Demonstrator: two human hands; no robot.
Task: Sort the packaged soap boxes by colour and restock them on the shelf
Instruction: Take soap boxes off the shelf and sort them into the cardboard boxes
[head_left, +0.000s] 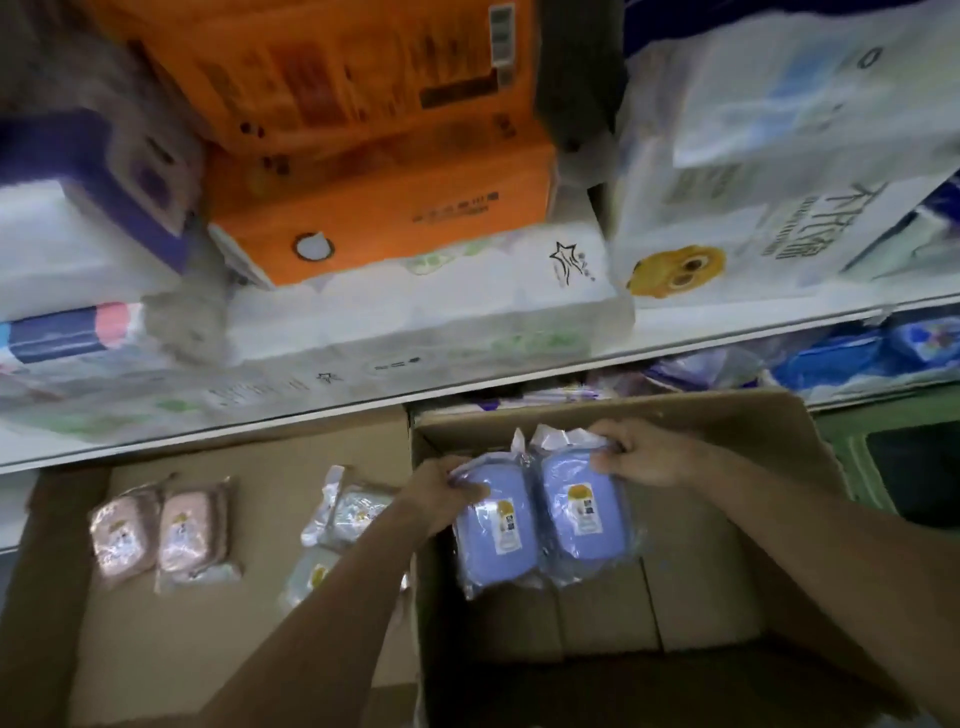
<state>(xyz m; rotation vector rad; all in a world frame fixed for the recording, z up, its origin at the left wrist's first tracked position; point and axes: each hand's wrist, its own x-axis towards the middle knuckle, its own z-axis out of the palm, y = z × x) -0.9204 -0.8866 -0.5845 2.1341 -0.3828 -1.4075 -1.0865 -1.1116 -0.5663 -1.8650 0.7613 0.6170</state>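
Over the cardboard box (727, 597), the left hand (436, 493) and right hand (644, 452) are each gripping a blue soap pack (493, 530) (584, 514). The slick wrappers may be slipping loose.

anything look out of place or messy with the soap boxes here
Mostly tidy. Two pink soap boxes lie side by side on the flattened cardboard, and each hand holds a blue soap box over the open carton. Only the pale soap boxes look loosely piled, partly hidden by the left forearm.
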